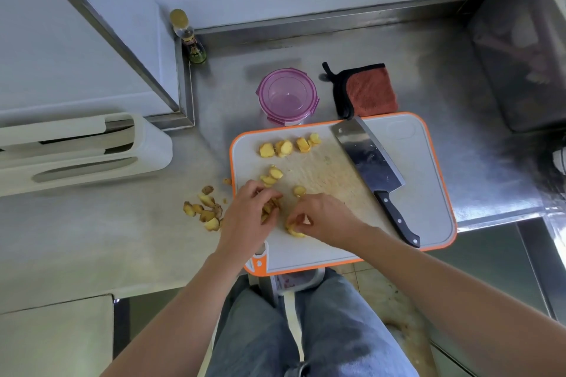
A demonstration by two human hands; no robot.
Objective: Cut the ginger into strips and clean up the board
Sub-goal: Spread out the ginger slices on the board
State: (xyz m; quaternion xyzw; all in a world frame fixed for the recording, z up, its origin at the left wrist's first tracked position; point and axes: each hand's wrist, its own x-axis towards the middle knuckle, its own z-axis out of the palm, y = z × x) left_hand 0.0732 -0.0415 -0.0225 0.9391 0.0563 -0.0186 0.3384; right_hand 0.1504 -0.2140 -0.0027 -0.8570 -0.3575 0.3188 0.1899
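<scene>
My left hand [248, 217] has its fingers curled down over a small heap of ginger pieces [270, 208]. My right hand [326, 220] pinches a second stack of slices [294, 230] between thumb and fingertips. Both hands work close together on the near part of the one cutting board [428, 193].

Just past my right knuckles lies a single slice [299, 191]. Past my left fingertips there is a loose cluster [271, 176] of about three, and farther out a far row [288, 146] of four clumps. One cleaver [370, 159] lies flat to the right of my right hand, untouched.

Left of my left hand, off the board, roughly eight peel scraps [205, 208] lie on the counter [92, 239]. Beyond the board stand one pink tub [288, 96] and one red cloth [370, 89].
</scene>
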